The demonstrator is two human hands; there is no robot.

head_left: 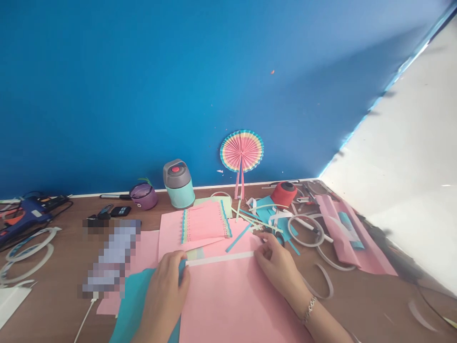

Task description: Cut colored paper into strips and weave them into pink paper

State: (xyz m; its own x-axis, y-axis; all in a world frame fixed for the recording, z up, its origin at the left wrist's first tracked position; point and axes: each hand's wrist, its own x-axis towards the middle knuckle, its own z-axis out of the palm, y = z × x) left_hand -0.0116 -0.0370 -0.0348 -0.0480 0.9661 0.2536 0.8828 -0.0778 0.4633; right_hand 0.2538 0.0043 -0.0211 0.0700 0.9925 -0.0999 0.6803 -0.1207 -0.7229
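In front of me lies a pink paper sheet (228,300) with a white strip (221,259), which looks like tape, along its far edge. My left hand (167,278) is at the strip's left end, thumb and fingers closed on the sheet's corner. At the right end, my right hand (273,259) pinches the edge of the same sheet; its fingertips are partly hidden. Under my left hand is a teal paper sheet (134,295). Just beyond the strip rests a pleated pink paper piece (205,221) with teal and cream edges, on more pink paper.
A round paper fan (242,150) leans against the blue wall. Behind the papers stands a teal flask (179,188). Thin paper strips (240,237), a red object (284,194) and a tape roll (305,230) lie to the right. A phone (113,255) and a glue gun (30,214) are left.
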